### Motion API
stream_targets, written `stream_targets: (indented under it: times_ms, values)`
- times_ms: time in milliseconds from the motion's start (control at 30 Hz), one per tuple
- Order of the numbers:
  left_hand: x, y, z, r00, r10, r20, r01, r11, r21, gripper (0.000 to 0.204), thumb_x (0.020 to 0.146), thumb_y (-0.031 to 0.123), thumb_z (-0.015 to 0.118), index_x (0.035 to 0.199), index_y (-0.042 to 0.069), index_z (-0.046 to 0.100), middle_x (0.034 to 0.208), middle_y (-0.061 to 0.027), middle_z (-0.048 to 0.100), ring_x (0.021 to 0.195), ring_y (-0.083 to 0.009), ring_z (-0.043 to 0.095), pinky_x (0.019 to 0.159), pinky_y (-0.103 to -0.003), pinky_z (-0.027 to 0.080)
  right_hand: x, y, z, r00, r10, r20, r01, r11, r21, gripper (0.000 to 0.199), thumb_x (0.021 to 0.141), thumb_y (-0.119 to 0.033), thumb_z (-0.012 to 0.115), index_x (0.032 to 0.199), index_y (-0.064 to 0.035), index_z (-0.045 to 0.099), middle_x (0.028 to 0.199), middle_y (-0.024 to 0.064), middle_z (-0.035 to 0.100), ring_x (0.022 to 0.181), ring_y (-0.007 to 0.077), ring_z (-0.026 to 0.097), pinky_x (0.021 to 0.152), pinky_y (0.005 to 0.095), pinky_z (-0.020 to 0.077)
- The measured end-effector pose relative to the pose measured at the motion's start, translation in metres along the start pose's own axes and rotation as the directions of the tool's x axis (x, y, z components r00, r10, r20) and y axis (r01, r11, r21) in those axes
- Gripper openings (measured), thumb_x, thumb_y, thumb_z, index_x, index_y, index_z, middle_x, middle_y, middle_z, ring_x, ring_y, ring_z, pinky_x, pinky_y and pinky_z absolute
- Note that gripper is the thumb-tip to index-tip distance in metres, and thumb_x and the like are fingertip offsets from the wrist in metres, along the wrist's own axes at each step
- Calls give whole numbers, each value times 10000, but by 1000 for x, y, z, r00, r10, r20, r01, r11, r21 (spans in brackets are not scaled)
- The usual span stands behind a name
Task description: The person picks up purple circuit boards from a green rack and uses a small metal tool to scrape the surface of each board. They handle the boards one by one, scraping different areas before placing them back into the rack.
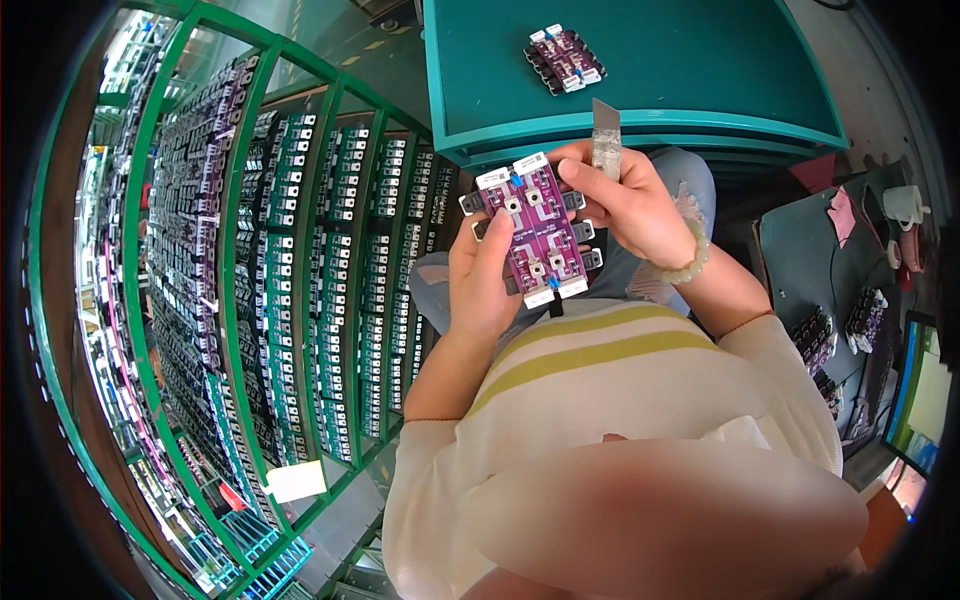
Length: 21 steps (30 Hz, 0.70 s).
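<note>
A purple circuit board module (545, 242) with white connectors at both ends and black terminals along its sides is in front of my lap. My left hand (482, 275) is closed around its left edge, the thumb lying on the board's face. My right hand (637, 205), with a beaded bracelet at the wrist, grips a flat metal blade (606, 125) whose lower part looks wrapped in tape. The blade points up and away from the board. My right fingers are beside the board's upper right corner; whether they touch it I cannot tell.
A similar purple module (565, 60) lies on the teal bench (690, 60) ahead. On the left stands a green rack (235, 180) holding many circuit boards. At right, a dark table (790, 245) carries more modules (866, 318), a white cup (903, 205) and a screen (922, 390).
</note>
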<state>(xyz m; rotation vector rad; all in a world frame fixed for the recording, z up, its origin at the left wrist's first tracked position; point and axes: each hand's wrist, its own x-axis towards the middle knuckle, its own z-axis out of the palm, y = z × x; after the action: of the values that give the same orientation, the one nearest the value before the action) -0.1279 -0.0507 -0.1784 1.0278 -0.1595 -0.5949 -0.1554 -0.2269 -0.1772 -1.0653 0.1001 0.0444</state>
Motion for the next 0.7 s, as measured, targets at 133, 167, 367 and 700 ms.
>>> stream_targets:
  times_ms: [133,167,367,700]
  values:
    - [8,4,0,999,-44,7,45,993,-109,260,975,156,445,1158,-29,452,1091,-187,600,957,-261,645,775,-412,578,8,1,-2,999,4,-51,-6,999,-34,206,940,-177,560,1073,-28,611,851,-34,611,657,-7,505,520,143,399]
    - [9,5,0,999,-40,-6,39,993,-111,255,973,152,449,1155,-27,457,1086,-185,603,950,-256,648,774,-406,579,9,0,-1,998,16,-58,-18,999,-34,204,940,-174,559,1074,-29,610,850,-34,612,665,-6,512,522,142,401]
    - [7,3,-3,999,-9,-52,5,997,-72,244,959,131,486,1152,-18,470,1060,-169,614,904,-211,655,751,-350,574,12,3,2,996,53,-78,-56,998,-40,202,910,-232,613,988,-47,641,739,-68,560,578,-5,433,503,163,352]
    - [-8,-1,-11,987,140,-73,-134,987,88,239,948,115,522,1139,-26,489,1036,-123,621,904,-124,603,790,-280,503,7,2,10,995,77,-58,-80,996,-49,198,898,-229,623,973,-45,630,710,-72,535,568,4,431,500,172,346]
